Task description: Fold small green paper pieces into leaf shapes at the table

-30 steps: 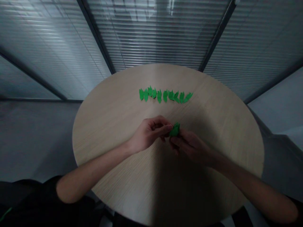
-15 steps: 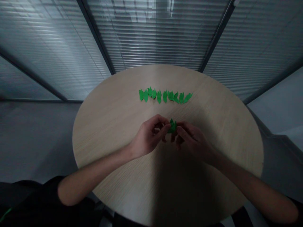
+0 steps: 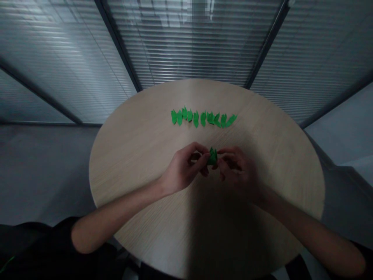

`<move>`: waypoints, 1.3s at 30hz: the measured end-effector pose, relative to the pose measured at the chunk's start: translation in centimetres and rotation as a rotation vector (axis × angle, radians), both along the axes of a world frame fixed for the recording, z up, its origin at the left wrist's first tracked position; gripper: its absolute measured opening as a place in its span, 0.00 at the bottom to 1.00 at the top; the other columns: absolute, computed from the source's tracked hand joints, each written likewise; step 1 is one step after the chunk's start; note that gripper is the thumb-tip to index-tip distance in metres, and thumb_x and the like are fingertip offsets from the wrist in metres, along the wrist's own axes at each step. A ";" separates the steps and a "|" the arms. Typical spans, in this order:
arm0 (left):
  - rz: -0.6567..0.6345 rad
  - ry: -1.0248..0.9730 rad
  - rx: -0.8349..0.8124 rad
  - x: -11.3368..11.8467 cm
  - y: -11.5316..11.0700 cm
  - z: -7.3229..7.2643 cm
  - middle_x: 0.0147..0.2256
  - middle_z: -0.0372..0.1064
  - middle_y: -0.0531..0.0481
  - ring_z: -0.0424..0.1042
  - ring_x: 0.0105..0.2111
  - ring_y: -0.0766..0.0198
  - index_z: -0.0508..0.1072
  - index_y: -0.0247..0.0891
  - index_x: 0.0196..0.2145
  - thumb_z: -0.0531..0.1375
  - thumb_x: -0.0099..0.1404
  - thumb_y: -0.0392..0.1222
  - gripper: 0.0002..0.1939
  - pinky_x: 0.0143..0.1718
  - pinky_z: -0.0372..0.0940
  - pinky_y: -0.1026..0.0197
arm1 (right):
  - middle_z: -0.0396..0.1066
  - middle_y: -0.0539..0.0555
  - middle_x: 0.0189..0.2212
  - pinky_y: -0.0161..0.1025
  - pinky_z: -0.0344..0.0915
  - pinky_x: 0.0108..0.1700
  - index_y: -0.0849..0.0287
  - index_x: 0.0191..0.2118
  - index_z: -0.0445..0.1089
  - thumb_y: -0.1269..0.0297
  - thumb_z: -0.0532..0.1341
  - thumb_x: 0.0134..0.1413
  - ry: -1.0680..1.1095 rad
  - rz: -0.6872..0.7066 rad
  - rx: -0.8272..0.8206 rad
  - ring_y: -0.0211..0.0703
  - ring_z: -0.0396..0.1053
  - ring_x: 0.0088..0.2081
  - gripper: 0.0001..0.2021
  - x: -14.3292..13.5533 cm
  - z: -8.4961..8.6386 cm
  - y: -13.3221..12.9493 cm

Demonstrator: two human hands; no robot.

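Observation:
Between my two hands, above the table, is a small piece of folded green paper [image 3: 212, 157] with pointed tips on its upper edge. My left hand [image 3: 186, 165] pinches its left side between thumb and curled fingers. At its right edge, my right hand [image 3: 240, 171] works with thumb and index fingertips, the other fingers loosely bent beneath. Fingers hide part of the paper's underside. Beyond the hands, several similar green folded paper pieces [image 3: 196, 119] lie in an uneven row, some overlapping.
The round wooden table [image 3: 131, 155] spans most of the view, with a dark shadow below my hands. Glass panels with blinds [image 3: 192, 58] and dark frames stand behind its far edge. Grey floor [image 3: 46, 167] shows at the left.
My right hand has shifted its hold: the index finger is raised and straighter along the paper's edge, and the thumb has drawn back slightly. My left hand stays nearly still.

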State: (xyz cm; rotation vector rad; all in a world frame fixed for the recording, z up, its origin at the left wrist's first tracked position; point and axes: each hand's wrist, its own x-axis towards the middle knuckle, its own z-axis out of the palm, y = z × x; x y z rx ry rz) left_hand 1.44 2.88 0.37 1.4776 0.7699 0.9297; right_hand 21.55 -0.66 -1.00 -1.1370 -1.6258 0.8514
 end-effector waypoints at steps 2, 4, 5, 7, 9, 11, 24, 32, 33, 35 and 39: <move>-0.002 -0.011 -0.008 0.0 0.0 0.0 0.30 0.74 0.50 0.77 0.25 0.67 0.69 0.36 0.41 0.60 0.74 0.44 0.09 0.27 0.74 0.67 | 0.80 0.48 0.32 0.30 0.71 0.23 0.54 0.51 0.70 0.56 0.64 0.70 -0.014 -0.005 0.009 0.33 0.73 0.22 0.11 0.0 0.0 0.0; 0.003 -0.018 -0.022 0.0 0.0 0.0 0.30 0.74 0.49 0.77 0.26 0.67 0.69 0.35 0.41 0.61 0.74 0.44 0.09 0.27 0.74 0.67 | 0.80 0.48 0.32 0.30 0.71 0.24 0.53 0.51 0.71 0.57 0.64 0.69 -0.029 -0.005 0.020 0.34 0.73 0.22 0.10 0.1 0.0 0.1; 0.007 -0.019 -0.030 0.0 0.0 0.1 0.30 0.74 0.49 0.77 0.25 0.67 0.69 0.35 0.41 0.61 0.74 0.45 0.09 0.27 0.74 0.67 | 0.80 0.49 0.33 0.31 0.72 0.24 0.53 0.51 0.71 0.57 0.64 0.69 -0.038 -0.005 0.025 0.34 0.74 0.23 0.10 0.1 -0.1 0.1; 0.011 -0.020 -0.047 0.1 0.1 0.2 0.30 0.74 0.49 0.76 0.25 0.68 0.69 0.35 0.40 0.62 0.73 0.45 0.10 0.27 0.74 0.67 | 0.81 0.50 0.34 0.31 0.72 0.26 0.53 0.51 0.72 0.57 0.65 0.68 -0.055 -0.002 0.029 0.35 0.76 0.25 0.11 0.1 -0.1 0.1; 0.003 -0.030 -0.070 0.1 0.3 0.2 0.30 0.74 0.49 0.76 0.25 0.68 0.69 0.35 0.40 0.63 0.73 0.46 0.11 0.26 0.74 0.67 | 0.81 0.50 0.34 0.32 0.73 0.26 0.54 0.51 0.73 0.57 0.66 0.68 -0.061 0.004 0.025 0.37 0.77 0.27 0.11 0.2 -0.1 0.1; -0.017 -0.047 -0.099 0.1 0.4 0.2 0.29 0.74 0.50 0.75 0.25 0.68 0.70 0.34 0.40 0.63 0.72 0.47 0.12 0.26 0.74 0.67 | 0.81 0.51 0.34 0.32 0.73 0.25 0.54 0.51 0.75 0.57 0.66 0.67 -0.057 0.020 0.020 0.37 0.77 0.26 0.11 0.2 -0.1 0.1; -0.051 -0.018 -0.045 -0.1 0.5 0.4 0.31 0.75 0.49 0.72 0.24 0.71 0.72 0.33 0.41 0.63 0.72 0.44 0.10 0.25 0.71 0.70 | 0.77 0.48 0.26 0.32 0.71 0.26 0.56 0.42 0.76 0.61 0.65 0.66 -0.069 0.053 0.036 0.36 0.74 0.22 0.05 0.1 0.5 0.2; -0.009 0.018 0.004 -0.1 0.3 0.1 0.30 0.72 0.50 0.73 0.25 0.69 0.72 0.34 0.41 0.62 0.73 0.45 0.10 0.26 0.72 0.68 | 0.76 0.47 0.25 0.33 0.71 0.26 0.57 0.42 0.75 0.60 0.66 0.66 -0.043 0.064 0.011 0.36 0.73 0.22 0.07 0.0 0.5 0.3; -0.006 0.019 0.012 -0.2 0.2 0.0 0.30 0.72 0.50 0.73 0.25 0.68 0.72 0.34 0.42 0.62 0.73 0.45 0.10 0.26 0.73 0.68 | 0.76 0.48 0.26 0.33 0.70 0.25 0.57 0.42 0.75 0.60 0.66 0.66 -0.038 0.067 0.006 0.36 0.73 0.22 0.07 -0.1 0.5 0.3; 0.003 0.027 0.029 -0.2 0.2 -0.1 0.31 0.73 0.49 0.74 0.26 0.68 0.72 0.35 0.42 0.62 0.73 0.44 0.09 0.27 0.73 0.68 | 0.77 0.48 0.27 0.33 0.70 0.25 0.57 0.42 0.75 0.60 0.66 0.66 -0.037 0.056 0.008 0.36 0.73 0.22 0.07 -0.1 0.4 0.3; -0.004 0.042 0.052 -0.3 0.4 -0.1 0.34 0.73 0.49 0.74 0.28 0.68 0.72 0.36 0.43 0.63 0.71 0.43 0.08 0.26 0.73 0.68 | 0.75 0.47 0.25 0.34 0.70 0.27 0.56 0.42 0.75 0.60 0.67 0.65 -0.086 -0.012 0.067 0.36 0.73 0.23 0.06 0.1 0.3 0.2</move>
